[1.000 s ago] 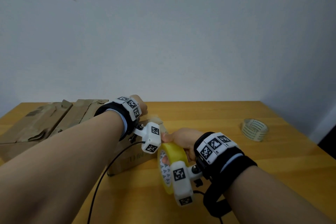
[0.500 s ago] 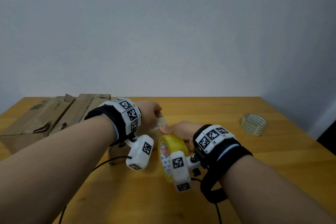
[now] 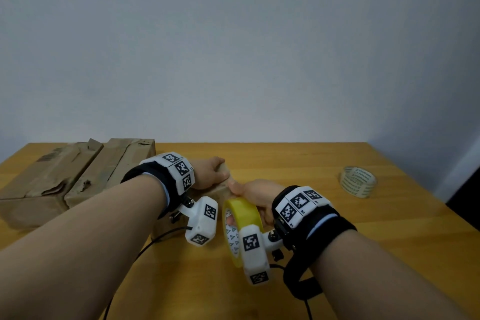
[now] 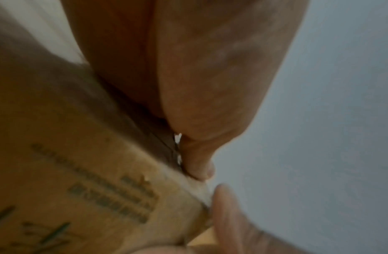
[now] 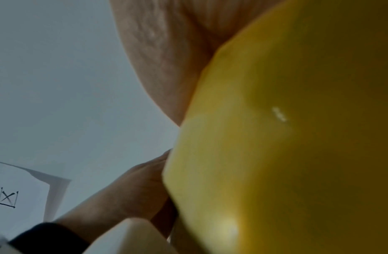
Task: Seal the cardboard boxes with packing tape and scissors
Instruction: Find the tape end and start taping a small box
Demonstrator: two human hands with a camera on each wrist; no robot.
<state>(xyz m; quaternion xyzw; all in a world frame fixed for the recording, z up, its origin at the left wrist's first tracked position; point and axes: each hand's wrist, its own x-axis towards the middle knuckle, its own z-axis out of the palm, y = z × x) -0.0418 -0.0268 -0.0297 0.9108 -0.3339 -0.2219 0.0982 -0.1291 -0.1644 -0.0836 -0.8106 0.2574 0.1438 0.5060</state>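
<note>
Right hand (image 3: 255, 196) grips yellow tape roll (image 3: 240, 215) — left hand (image 3: 207, 173) presses cardboard box (image 3: 215, 191).

Both wrist cameras give blurred pictures. In the head view the small box (image 3: 210, 191) lies mostly behind the left hand (image 3: 207, 174) and wrist, so its top seam cannot be seen. The print on its side (image 4: 110, 190) is too smeared to read. The yellow tape roll (image 3: 240, 221) is partly covered by the right hand (image 3: 255, 196) and the white camera block in front; the grip through its core is hardly visible. Up close the roll (image 5: 286, 137) runs off the picture's edge. The lettering on the clear tape roll (image 3: 358, 181) is too small to read. The worktop (image 3: 389, 215) is cut off at the sides and bottom.
</note>
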